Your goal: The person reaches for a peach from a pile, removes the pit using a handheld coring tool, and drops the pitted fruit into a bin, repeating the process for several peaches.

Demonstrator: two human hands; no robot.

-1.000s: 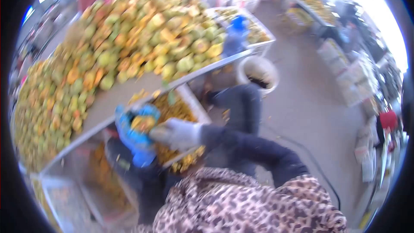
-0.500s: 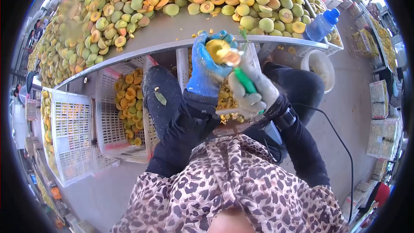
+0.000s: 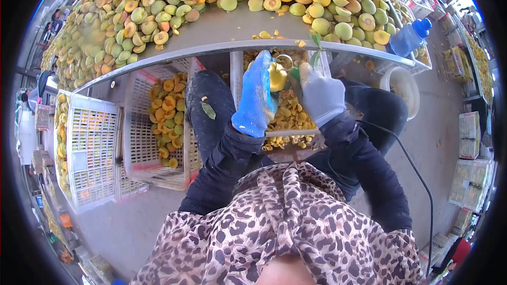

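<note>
My left hand (image 3: 253, 97), in a blue glove, is closed around a yellow peach half (image 3: 278, 77). Beside it, my right hand (image 3: 323, 94) in a grey glove grips a green-handled pitting tool (image 3: 293, 74). The tool's thin metal loop shows at the upper edge of the peach half; the right hand's back hides most of the handle. Both hands are over a crate (image 3: 236, 71) between my knees, where yellow peach pieces (image 3: 289, 112) lie. Just past the hands, a green leaf (image 3: 315, 53) hangs at the table's edge.
Halved peaches (image 3: 153, 8) are heaped on the metal table (image 3: 222, 29) ahead. White crates (image 3: 92, 150) with peach halves stand at my left. On the right are a blue bottle (image 3: 409, 38), a white bucket (image 3: 414, 92) and a black cable (image 3: 409, 161) running down to the floor.
My right hand has turned over, its back now facing up, and the tool has drawn to the right side of the peach half. The left hand keeps hold of the fruit. The whole view has shifted slightly.
</note>
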